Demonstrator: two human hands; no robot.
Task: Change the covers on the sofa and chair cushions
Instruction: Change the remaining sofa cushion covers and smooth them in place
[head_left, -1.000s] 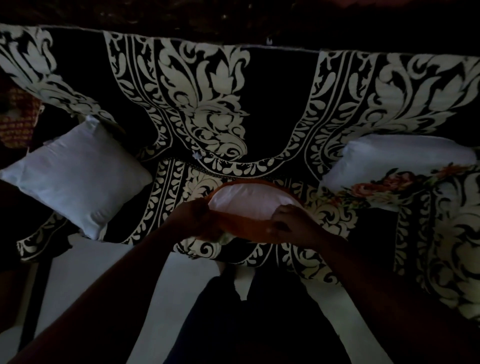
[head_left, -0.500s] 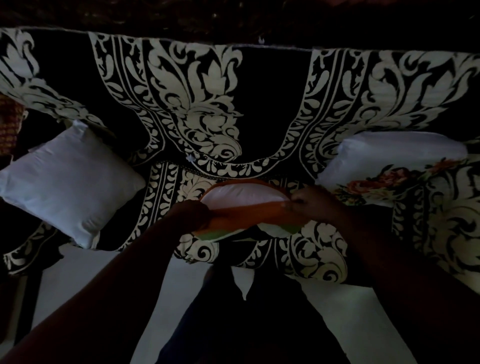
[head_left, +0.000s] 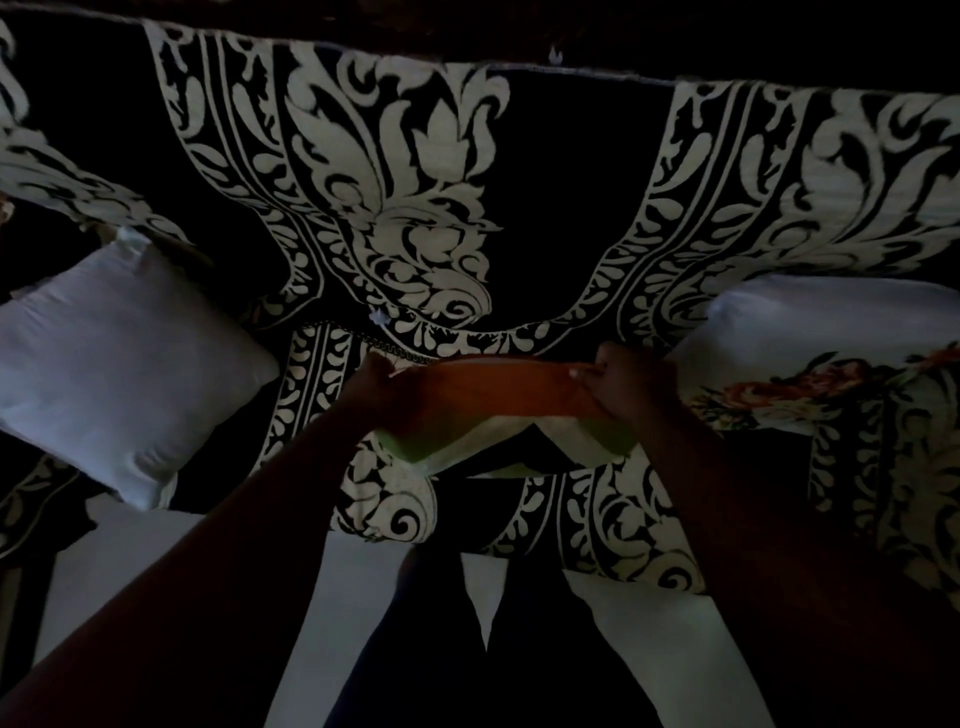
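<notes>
Pale, smooth floor lies nearest, crossed by two bare forearms and dark trouser legs. Just beyond it the left hand and right hand stretch an orange cover taut between them; each hand's fingers are curled round an end of the soft cloth, the right fingers pinching its upper edge. Below the fingers a green-and-white band of the same cover sags in a shallow curve. It hangs over the front of the sofa, which is draped in black cloth with bold cream leaf scrolls. Left of the fingers, well apart, a plain white square cushion sits tilted on the seat. Right of the fingers, near them, another white cushion lies half under a floral cloth printed with roses.
</notes>
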